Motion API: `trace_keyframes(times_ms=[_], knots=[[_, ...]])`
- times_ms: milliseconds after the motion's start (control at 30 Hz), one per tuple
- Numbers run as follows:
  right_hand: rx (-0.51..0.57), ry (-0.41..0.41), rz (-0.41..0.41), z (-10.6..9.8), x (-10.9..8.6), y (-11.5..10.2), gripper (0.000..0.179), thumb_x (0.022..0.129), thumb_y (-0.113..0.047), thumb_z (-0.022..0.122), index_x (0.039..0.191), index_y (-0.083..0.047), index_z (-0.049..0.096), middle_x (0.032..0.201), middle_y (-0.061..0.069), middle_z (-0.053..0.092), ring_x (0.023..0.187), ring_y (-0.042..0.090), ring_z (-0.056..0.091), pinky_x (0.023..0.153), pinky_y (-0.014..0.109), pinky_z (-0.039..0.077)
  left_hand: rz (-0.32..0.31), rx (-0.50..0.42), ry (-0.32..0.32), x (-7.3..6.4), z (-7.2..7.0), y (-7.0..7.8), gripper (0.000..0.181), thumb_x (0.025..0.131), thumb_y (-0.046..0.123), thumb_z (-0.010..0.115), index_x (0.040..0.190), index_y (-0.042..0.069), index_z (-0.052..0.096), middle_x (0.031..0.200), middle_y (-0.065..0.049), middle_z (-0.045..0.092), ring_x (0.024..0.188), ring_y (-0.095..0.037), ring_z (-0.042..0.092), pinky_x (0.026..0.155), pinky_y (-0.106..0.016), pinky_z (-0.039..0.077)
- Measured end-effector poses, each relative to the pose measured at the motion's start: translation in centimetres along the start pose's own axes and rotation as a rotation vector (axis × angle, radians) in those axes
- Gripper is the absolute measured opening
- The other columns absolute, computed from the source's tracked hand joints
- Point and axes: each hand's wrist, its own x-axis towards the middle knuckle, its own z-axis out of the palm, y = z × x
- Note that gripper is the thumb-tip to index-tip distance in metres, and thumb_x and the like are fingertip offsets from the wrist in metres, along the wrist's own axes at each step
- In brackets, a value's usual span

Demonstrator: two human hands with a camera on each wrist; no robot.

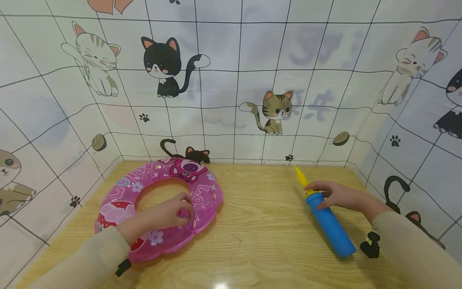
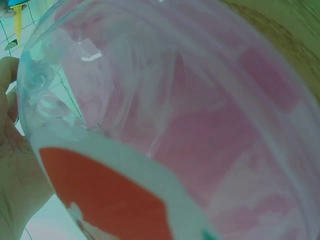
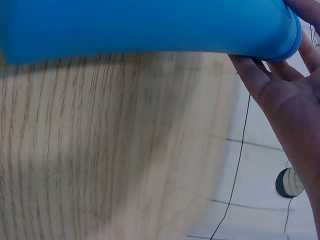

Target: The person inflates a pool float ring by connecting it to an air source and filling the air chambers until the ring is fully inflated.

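A pink inflatable swim ring [image 1: 207, 216] with flowers and cartoon prints lies at the left of the wooden table. My left hand [image 1: 175, 212] reaches over it, its curled fingers pinching it at the inner edge on the right side. In the left wrist view the clear film of the ring hides the fingertips, and a transparent valve [image 2: 40, 77] shows close to them. On the right, my right hand [image 1: 341, 196] grips a blue hand pump [image 1: 330, 226] around its upper end, just below the yellow nozzle [image 1: 300, 175]. The pump slants, nozzle pointing away from me.
The wooden table top [image 1: 252, 224] extends between the ring and the pump. A white grid-lined cloth [image 1: 220, 84] with cartoon cats stands along the back and both sides. A small black object [image 1: 370, 245] sits by the right sleeve.
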Motion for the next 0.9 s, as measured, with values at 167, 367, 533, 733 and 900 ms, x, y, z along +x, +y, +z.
trace_keyframes(times_ms=[167, 367, 533, 733, 900], knots=[[0.106, -0.022, -0.009, -0.5, -0.2, 1.7, 0.072, 0.086, -0.011, 0.072, 0.146, 0.003, 0.035, 0.151, 0.035, 0.019, 0.132, 0.053, 0.028, 0.097, 0.053, 0.043, -0.007, -0.012, -0.007, -0.2, 0.0, -0.1, 0.017, 0.088, 0.014, 0.071, 0.092, 0.031, 0.067, 0.118, 0.0, 0.043, 0.097, -0.016, 0.052, 0.083, -0.033, 0.053], [0.139, -0.057, 0.002, -0.4, 0.2, 3.4, 0.068, 0.087, -0.012, 0.072, 0.144, 0.002, 0.038, 0.15, 0.036, 0.021, 0.128, 0.045, 0.035, 0.094, 0.045, 0.046, -0.023, -0.024, -0.017, -0.4, -0.1, 0.1, 0.017, 0.088, 0.016, 0.072, 0.093, 0.031, 0.068, 0.121, -0.002, 0.044, 0.1, -0.018, 0.052, 0.084, -0.035, 0.054], [0.135, -0.095, 0.008, -0.1, 0.8, 4.0, 0.066, 0.086, -0.013, 0.074, 0.142, 0.002, 0.043, 0.148, 0.033, 0.028, 0.13, 0.045, 0.032, 0.095, 0.044, 0.045, -0.016, -0.017, -0.007, -0.4, -0.2, 0.3, 0.016, 0.089, 0.014, 0.07, 0.094, 0.029, 0.068, 0.122, -0.002, 0.044, 0.099, -0.017, 0.053, 0.085, -0.034, 0.053], [0.028, -0.105, 0.036, 0.1, 1.2, 3.5, 0.067, 0.084, -0.019, 0.077, 0.142, -0.005, 0.047, 0.147, 0.029, 0.033, 0.13, 0.046, 0.034, 0.096, 0.049, 0.045, -0.014, -0.02, -0.009, -0.4, -0.1, 0.2, 0.016, 0.089, 0.015, 0.07, 0.093, 0.03, 0.067, 0.124, -0.002, 0.044, 0.1, -0.018, 0.053, 0.085, -0.034, 0.053], [-0.001, -0.149, 0.055, 0.1, 1.6, 2.6, 0.068, 0.083, -0.02, 0.078, 0.142, -0.007, 0.049, 0.148, 0.026, 0.036, 0.133, 0.049, 0.031, 0.1, 0.059, 0.038, -0.032, -0.031, -0.006, -0.5, 0.0, 0.1, 0.018, 0.088, 0.015, 0.071, 0.093, 0.031, 0.067, 0.125, -0.003, 0.044, 0.101, -0.019, 0.054, 0.086, -0.036, 0.054]])
